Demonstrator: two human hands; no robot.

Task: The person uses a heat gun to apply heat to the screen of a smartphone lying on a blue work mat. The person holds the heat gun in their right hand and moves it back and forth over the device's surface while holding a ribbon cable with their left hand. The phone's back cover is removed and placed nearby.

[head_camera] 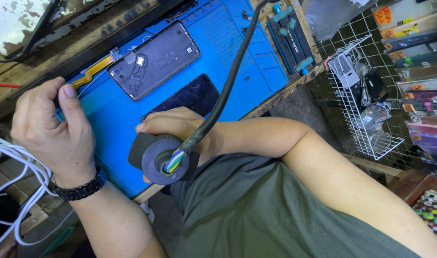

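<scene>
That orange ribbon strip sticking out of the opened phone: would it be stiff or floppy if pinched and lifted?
Probably floppy: the orange ribbon strip looks thin and flat, lying limp on the blue mat. Likely very light and easily creased or torn. The left hand is beside its end.

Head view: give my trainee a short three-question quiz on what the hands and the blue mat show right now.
1. True or false: the right hand grips a thick black handle with a black cable running from its end.
2. Which lies on the blue mat? A) an opened phone body, B) a hammer, C) a cup.
3. Fill in: the left hand wears a black ____ at the wrist.

Key:
1. True; coloured wires show where the cable enters the handle.
2. A; the opened phone body lies beside a dark screen panel.
3. Watch; the black watch circles the wrist, and the fingertips pinch near an orange flex strip.
</scene>
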